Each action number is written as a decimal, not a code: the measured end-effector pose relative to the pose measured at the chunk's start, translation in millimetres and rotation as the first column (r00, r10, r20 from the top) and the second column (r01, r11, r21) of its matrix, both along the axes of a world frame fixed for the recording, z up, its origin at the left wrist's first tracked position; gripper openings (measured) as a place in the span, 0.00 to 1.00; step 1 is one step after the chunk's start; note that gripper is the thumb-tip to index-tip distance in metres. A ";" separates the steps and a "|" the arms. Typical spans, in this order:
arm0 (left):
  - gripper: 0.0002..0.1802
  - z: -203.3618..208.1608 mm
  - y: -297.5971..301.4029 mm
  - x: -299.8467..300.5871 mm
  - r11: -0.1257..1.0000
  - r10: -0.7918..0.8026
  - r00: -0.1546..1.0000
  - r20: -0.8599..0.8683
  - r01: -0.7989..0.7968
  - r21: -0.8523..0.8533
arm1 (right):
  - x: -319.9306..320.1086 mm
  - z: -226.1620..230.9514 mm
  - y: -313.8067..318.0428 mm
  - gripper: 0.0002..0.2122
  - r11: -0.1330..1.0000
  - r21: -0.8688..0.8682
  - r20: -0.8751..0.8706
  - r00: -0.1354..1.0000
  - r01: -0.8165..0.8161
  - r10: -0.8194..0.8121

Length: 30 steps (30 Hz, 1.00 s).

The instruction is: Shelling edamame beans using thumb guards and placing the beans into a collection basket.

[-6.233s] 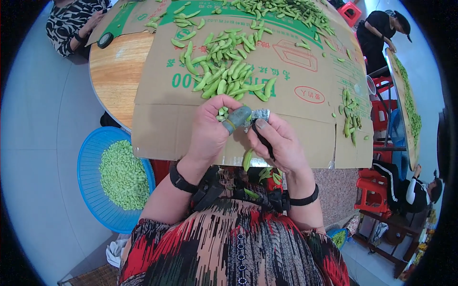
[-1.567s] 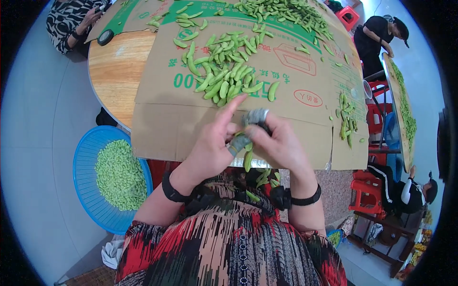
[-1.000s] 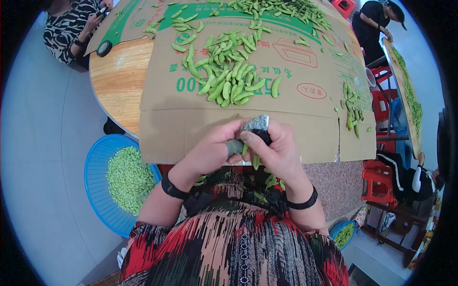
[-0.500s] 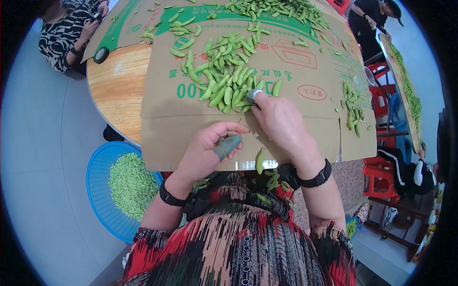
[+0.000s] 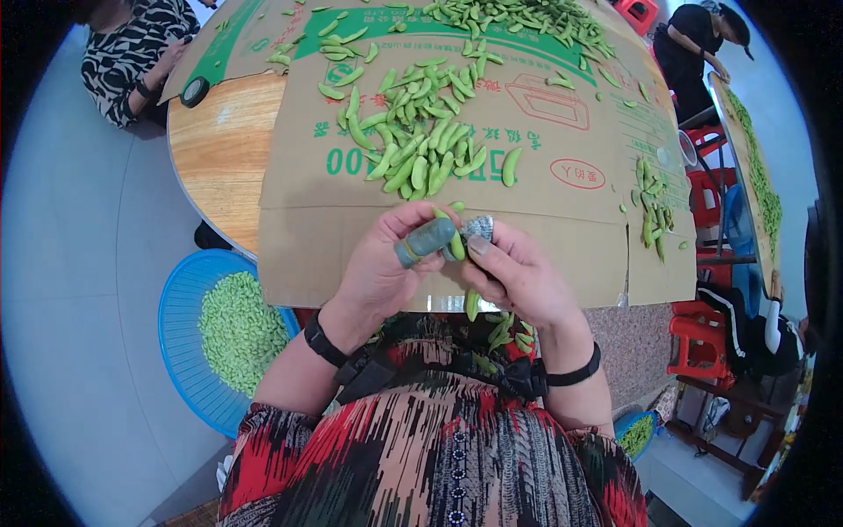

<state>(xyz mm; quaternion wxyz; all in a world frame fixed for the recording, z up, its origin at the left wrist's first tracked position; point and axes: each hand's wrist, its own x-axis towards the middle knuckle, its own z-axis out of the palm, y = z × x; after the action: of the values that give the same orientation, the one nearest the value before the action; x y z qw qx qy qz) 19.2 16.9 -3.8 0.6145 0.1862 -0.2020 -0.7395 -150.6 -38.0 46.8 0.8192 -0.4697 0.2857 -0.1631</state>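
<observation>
While the left hand, its thumb in a grey-green sleeve, is clamped on a plump green bean pod, the right hand, one finger in grey knitted fabric, meets it; whether its drawn-in fingers grip the pod I cannot tell. The pod is above the brown cardboard sheet on the curved wooden tabletop, nearer the person than a loose heap of green pods. Below left sits a round blue plastic basket of pale-green shelled beans.
</observation>
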 end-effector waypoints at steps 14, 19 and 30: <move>0.08 1.1 -1.2 -6.1 0.981 0.189 0.921 0.342 -0.160 -0.111 | -4.8 -10.4 2.1 0.08 0.987 0.158 0.093 0.995 -0.036 0.021; 0.09 11.4 -4.9 -7.6 0.998 0.061 0.980 0.191 -0.057 -0.027 | -9.1 -8.9 3.5 0.07 0.936 0.351 0.127 0.992 -0.030 -0.016; 0.10 11.1 -12.9 -19.0 0.936 0.334 0.635 0.697 -0.309 -0.167 | 4.6 -22.2 -7.9 0.09 0.768 -0.619 -0.251 0.884 0.166 -0.393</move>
<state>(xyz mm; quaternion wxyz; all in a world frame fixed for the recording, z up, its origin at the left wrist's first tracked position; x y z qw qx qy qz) 0.3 4.0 7.3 0.6117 0.4817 -0.3999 -0.4836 -145.9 -45.8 24.5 0.5335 -0.6700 0.4374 -0.2742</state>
